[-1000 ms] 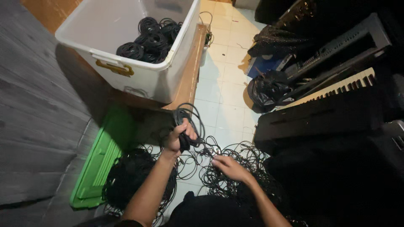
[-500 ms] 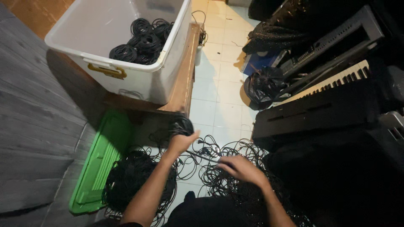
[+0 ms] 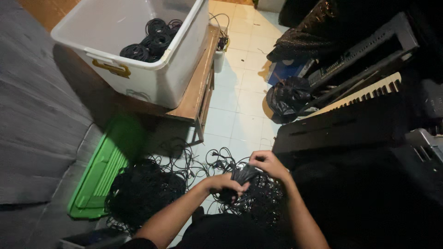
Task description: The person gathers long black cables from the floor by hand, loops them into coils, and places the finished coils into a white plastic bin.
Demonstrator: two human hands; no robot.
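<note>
My left hand (image 3: 222, 183) and my right hand (image 3: 268, 164) meet over a black cable bundle (image 3: 243, 175), both closed around it. The bundle hangs above a tangle of loose black cables (image 3: 217, 168) spread on the tiled floor. A bigger heap of black cables (image 3: 143, 191) lies to the left of my left forearm. Up and to the left, a white plastic bin (image 3: 157, 78) with a yellow latch holds several coiled black cables (image 3: 150, 41).
The bin stands on a low wooden table (image 3: 196, 99). A green plastic lid (image 3: 99, 173) lies on the floor at left. Keyboards (image 3: 364, 92), a black bag (image 3: 288, 94) and dark equipment fill the right side. A grey wall runs along the left.
My left hand has moved right from the loose cables to join my right hand, and both now grip a gathered bundle. The view has shifted, showing the bin further left.
</note>
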